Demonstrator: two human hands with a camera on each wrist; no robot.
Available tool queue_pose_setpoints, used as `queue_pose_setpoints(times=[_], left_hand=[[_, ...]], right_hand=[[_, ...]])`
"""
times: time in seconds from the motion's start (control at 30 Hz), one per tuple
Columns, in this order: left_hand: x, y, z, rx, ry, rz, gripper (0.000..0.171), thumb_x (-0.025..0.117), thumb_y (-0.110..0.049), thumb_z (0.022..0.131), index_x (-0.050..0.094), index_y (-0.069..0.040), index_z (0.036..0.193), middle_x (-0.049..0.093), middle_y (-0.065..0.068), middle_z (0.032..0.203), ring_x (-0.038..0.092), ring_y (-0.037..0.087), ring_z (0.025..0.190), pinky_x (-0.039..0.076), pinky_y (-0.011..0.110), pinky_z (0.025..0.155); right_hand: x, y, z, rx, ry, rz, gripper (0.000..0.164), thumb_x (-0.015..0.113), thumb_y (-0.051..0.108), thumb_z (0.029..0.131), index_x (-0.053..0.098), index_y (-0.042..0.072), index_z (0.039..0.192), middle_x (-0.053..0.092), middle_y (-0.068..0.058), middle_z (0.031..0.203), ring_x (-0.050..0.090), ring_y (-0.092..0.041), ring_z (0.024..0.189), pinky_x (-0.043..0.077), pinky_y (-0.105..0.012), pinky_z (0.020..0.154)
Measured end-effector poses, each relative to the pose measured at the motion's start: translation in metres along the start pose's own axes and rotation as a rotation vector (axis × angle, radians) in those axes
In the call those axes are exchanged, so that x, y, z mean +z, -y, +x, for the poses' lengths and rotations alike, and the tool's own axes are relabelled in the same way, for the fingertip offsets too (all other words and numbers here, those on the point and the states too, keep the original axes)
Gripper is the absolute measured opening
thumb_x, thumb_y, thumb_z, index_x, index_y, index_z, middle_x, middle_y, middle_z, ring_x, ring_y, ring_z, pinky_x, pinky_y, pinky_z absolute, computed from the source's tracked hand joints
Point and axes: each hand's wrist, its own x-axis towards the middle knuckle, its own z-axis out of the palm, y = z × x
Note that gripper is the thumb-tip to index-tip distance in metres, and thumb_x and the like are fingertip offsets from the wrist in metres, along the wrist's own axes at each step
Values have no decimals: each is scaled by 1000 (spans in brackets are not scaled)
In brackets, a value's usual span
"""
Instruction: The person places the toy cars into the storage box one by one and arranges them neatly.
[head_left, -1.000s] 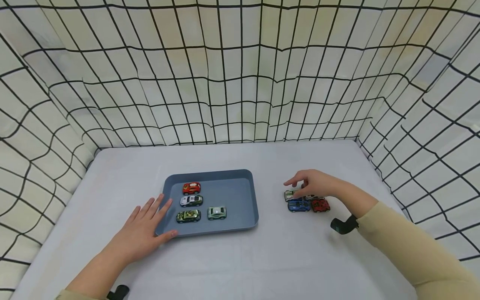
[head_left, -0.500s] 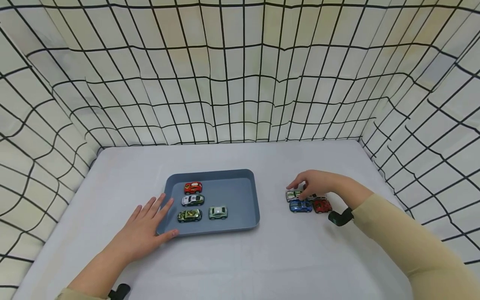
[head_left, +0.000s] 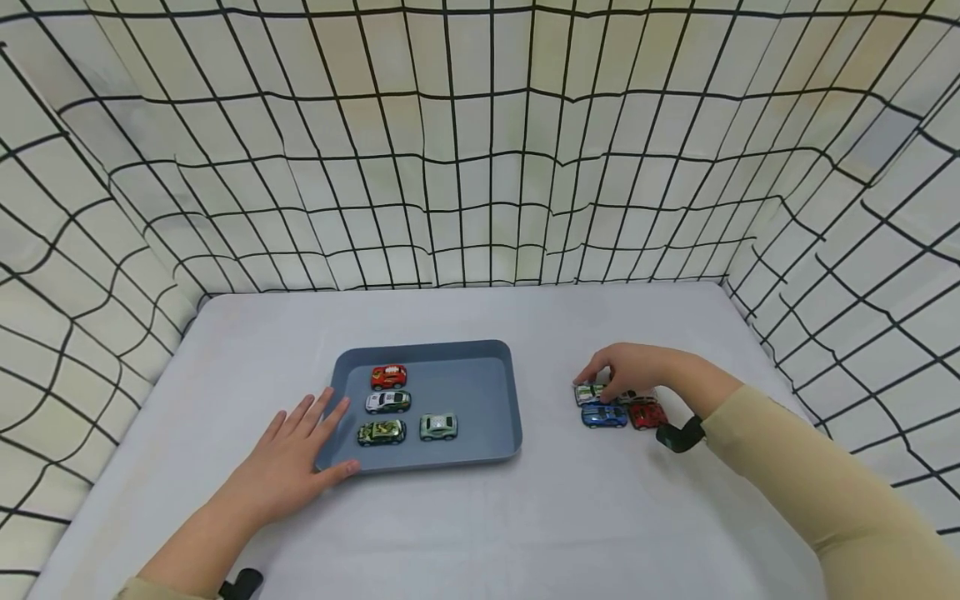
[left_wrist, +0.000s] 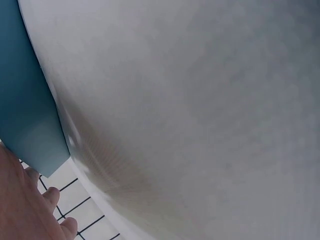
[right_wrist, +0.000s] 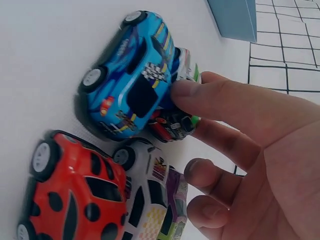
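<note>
My left hand (head_left: 281, 467) lies with fingers spread over the left edge of a blue-grey tray (head_left: 480, 404). Inside the tray sit a red toy car (head_left: 388, 377), a white one (head_left: 387, 402), a camouflage one (head_left: 381, 432) and a pale green one (head_left: 438, 427). At the right, thumb and index finger of my right hand (head_left: 645, 371) pinch a white and green toy car (head_left: 588, 393). Beside it stand a blue car (right_wrist: 132, 75) and a red black-spotted car (right_wrist: 75, 192). The right wrist view also shows a white checkered car (right_wrist: 147, 192) and a purple car (right_wrist: 175, 195), partly hidden.
A white-covered table (head_left: 487, 525) carries the tray and cars. Black netting (head_left: 487, 167) over pale sheets stands upright along its back and both sides. Table surface separates the tray from the right-hand group of cars.
My right thumb and index finger have lowered and closed onto the white and green toy car. The left hand keeps its place on the tray; the head view has shifted slightly.
</note>
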Motion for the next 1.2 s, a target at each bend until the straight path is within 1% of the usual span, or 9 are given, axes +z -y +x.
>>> queue_pose_setpoints(times=[0.1,0.27,0.33,0.6,0.67,0.8,0.9,1.1,1.2], left_hand=[[1,0,1,-1,0,6,98,53,-74,87,28,-12,158,18,18,163,17,44,147,13,66,114],[0,0,1,-4,0,10,98,53,-74,86,28,-11,157,18,19,163,17,44,147,13,67,114],[0,0,1,-4,0,9,98,54,-74,86,28,-11,157,18,19,163,17,44,147,13,66,114],[2,0,0,0,1,6,98,52,-75,87,27,-12,158,17,18,163,17,44,147,12,66,115],[1,0,0,1,-3,4,97,52,-74,87,27,-12,158,17,18,163,17,44,147,12,65,115],[0,-1,-1,2,-9,0,96,53,-72,88,27,-11,158,17,18,163,17,44,147,12,64,115],[0,-1,-1,4,-9,0,96,53,-72,88,27,-12,158,17,18,163,17,44,147,13,64,115],[0,-1,-1,2,-4,-6,97,53,-73,87,27,-12,158,17,18,163,17,43,147,12,64,115],[0,-1,0,0,-2,-6,98,52,-74,87,27,-12,158,17,18,163,17,43,147,12,65,115]], right_hand=[[2,0,1,-6,0,-13,40,73,12,89,70,26,126,63,0,121,61,-20,105,54,-39,90],[4,-1,3,-5,-4,-12,41,71,10,89,70,28,125,63,2,114,59,-17,94,54,-32,79],[5,-2,5,-14,-4,-13,41,70,9,89,71,29,124,63,2,113,58,-17,92,54,-31,76],[1,-3,7,-26,13,1,40,71,12,88,71,31,124,63,2,112,58,-18,93,52,-33,79],[-1,-3,7,-31,12,15,41,71,13,88,70,31,124,63,2,111,59,-18,91,52,-33,77],[-7,-5,7,-45,10,54,42,71,13,88,70,30,126,63,2,112,58,-18,86,50,-32,69],[-11,-5,8,-61,8,73,42,71,14,87,70,29,127,64,1,112,56,-19,85,49,-33,66],[-18,0,9,-96,3,83,42,73,17,88,69,27,129,65,2,112,57,-21,95,50,-34,72],[-20,5,10,-99,5,95,43,74,17,88,68,26,130,65,1,113,59,-22,90,53,-37,71]])
